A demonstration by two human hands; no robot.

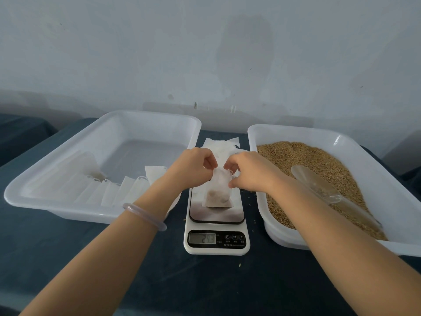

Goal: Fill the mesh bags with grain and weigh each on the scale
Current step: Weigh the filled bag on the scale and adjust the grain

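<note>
**Fig.** Mesh bag (218, 192), part-filled, is sitting on platform of scale (216, 244). Your left hand (193, 166) and right hand (248, 171) are pinching bag mouth, fingertips clamped on fabric from either side.

- **Risk:** your grip is probably pulling or pressing on platform, so reading is likely false. Digits are too blurred to read.
- **Risk:** mouth slipping from pinch, bag tipping, contents spilling over scale.

Grain (307, 160) and scoop (314, 183) are lying right of scale; spare bags (221, 144) behind scale.

left hand (193, 167), right hand (248, 172), pinching bag (218, 192)
</note>
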